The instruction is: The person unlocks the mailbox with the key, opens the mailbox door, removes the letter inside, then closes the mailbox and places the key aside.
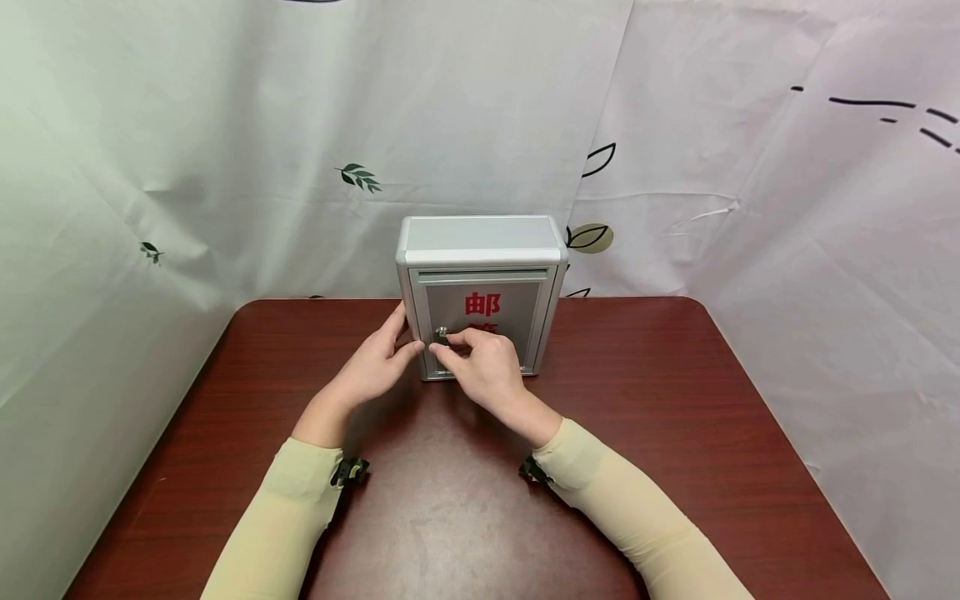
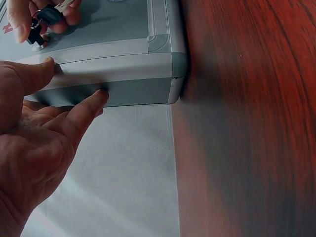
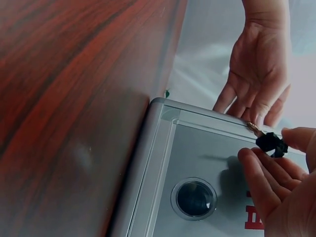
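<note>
A silver metal mailbox (image 1: 483,237) with red characters on its front door stands upright on the table. My left hand (image 1: 373,364) lies along its left side, fingers fairly straight on the side panel (image 2: 140,92) and thumb at the front edge. Over the door, my right hand (image 1: 489,367) pinches a pair of small keys (image 3: 270,143) with black heads, at the lock (image 1: 442,332) near the door's left edge. One key points into the lock; the other key's silver blade (image 2: 64,5) sticks out from beside the fingers.
The mailbox stands near the back edge of a dark red wooden table (image 1: 637,433). White cloth (image 1: 465,100) with leaf prints hangs behind and at both sides. A round window (image 3: 193,198) sits low in the door.
</note>
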The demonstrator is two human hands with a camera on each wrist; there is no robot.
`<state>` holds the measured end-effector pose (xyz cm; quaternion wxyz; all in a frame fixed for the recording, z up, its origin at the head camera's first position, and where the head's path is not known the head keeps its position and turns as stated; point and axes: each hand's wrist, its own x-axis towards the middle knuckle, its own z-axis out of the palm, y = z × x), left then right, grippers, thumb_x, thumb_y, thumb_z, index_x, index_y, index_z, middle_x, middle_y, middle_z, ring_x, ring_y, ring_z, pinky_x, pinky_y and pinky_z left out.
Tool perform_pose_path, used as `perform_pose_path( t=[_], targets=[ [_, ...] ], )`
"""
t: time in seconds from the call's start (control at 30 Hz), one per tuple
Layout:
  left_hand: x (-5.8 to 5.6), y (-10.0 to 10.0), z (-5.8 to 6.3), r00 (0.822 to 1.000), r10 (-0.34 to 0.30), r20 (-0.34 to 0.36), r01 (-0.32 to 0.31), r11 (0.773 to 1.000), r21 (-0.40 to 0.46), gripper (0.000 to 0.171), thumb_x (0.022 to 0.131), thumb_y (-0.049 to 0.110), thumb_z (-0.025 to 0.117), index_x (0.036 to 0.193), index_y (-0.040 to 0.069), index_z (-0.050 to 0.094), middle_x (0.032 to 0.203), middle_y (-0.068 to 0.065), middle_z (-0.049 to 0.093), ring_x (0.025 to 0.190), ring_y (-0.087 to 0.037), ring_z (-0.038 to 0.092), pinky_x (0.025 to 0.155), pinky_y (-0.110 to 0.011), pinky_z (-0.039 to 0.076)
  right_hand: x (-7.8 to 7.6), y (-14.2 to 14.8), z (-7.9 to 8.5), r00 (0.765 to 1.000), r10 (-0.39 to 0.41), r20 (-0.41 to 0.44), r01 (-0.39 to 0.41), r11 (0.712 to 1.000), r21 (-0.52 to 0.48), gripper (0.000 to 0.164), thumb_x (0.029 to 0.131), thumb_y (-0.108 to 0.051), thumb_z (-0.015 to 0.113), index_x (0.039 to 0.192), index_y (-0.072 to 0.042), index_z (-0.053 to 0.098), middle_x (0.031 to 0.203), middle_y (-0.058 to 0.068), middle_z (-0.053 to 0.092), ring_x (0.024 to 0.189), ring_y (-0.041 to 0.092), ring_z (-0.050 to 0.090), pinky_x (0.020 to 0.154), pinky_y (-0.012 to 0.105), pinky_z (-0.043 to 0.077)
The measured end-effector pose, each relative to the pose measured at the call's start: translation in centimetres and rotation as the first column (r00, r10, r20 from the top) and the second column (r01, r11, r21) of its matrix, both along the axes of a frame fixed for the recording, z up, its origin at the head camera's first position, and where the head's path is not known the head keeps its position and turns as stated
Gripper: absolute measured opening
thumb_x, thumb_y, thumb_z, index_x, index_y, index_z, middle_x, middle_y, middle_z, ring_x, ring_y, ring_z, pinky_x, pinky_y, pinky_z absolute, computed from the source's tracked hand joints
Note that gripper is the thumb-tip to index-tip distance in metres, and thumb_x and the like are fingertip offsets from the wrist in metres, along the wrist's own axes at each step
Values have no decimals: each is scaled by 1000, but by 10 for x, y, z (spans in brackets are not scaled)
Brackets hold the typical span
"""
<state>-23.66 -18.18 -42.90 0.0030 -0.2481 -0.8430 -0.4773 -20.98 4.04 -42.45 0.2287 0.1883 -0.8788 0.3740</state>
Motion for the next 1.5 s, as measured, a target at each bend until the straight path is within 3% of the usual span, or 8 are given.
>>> perform_pose_path(
  t=[0.33, 0.67, 0.87, 1.0, 1.1, 1.23, 1.33, 1.5],
  targets=[
    [1, 0, -1, 1000, -11, 16, 11, 1000, 24, 86, 115, 6, 59, 181, 27, 8, 181, -11, 30, 158, -35, 46, 120, -56, 48, -2, 0, -5, 989, 58, 135, -35, 986, -163, 28, 98, -33, 89, 104, -6, 88, 93, 4, 85, 74, 12, 77, 64, 30, 60],
    [-1, -1, -1, 1000, -6, 12, 6, 1000, 11, 85, 116, 9, 60, 181, 27, 8, 182, -9, 29, 161, -33, 40, 123, -57, 45, -5, 4, -4, 937, 145, 318, -25, 936, -352, 29, 96, -38, 89, 102, -10, 90, 91, -3, 83, 65, 10, 62, 59, 27, 49],
    [-1, -1, -1, 1000, 3, 11, -2, 1000, -2, 86, 116, 10, 60, 181, 28, 8, 182, -9, 30, 161, -33, 41, 122, -57, 46, -5, 3, -6, 911, 189, 367, -17, 905, -425, 28, 97, -37, 89, 105, -10, 90, 93, -2, 84, 76, 11, 76, 68, 31, 59],
    [-1, -2, 0, 1000, 7, -3, -7, 1000, -8, 86, 115, 9, 61, 181, 26, 9, 181, -11, 31, 160, -35, 43, 122, -58, 45, -6, 1, -7, 870, 294, 395, -25, 827, -562, 26, 99, -30, 89, 107, -4, 89, 96, 4, 85, 82, 16, 82, 83, 49, 68],
    [-1, -2, 0, 1000, 9, -14, -9, 1000, -13, 87, 114, 8, 62, 181, 24, 10, 180, -13, 32, 160, -36, 42, 123, -59, 44, -8, -2, -10, 827, 412, 382, -35, 717, -696, 25, 101, -19, 86, 108, 5, 85, 98, 14, 84, 85, 19, 83, 86, 53, 67],
    [-1, -2, 0, 1000, 20, -11, -20, 999, -30, 86, 115, 9, 62, 181, 24, 9, 181, -11, 31, 162, -34, 38, 126, -59, 40, -9, -3, -14, 775, 534, 339, -40, 576, -817, 24, 103, -8, 81, 113, 14, 80, 100, 22, 83, 88, 21, 84, 85, 46, 68],
    [-1, -2, 1, 1000, 26, 2, -26, 999, -35, 86, 115, 11, 62, 181, 25, 10, 181, -10, 31, 163, -32, 37, 127, -59, 39, -9, -2, -15, 746, 581, 325, -35, 522, -852, 25, 104, -6, 79, 116, 17, 78, 101, 24, 82, 89, 22, 84, 85, 44, 68],
    [0, -3, 1, 1000, 26, 2, -26, 999, -41, 85, 115, 11, 62, 181, 21, 11, 180, -13, 33, 162, -35, 37, 127, -61, 37, -9, -2, -17, 712, 617, 335, -10, 485, -874, 28, 105, -7, 78, 119, 17, 75, 101, 22, 82, 92, 25, 84, 89, 45, 67]
  ],
)
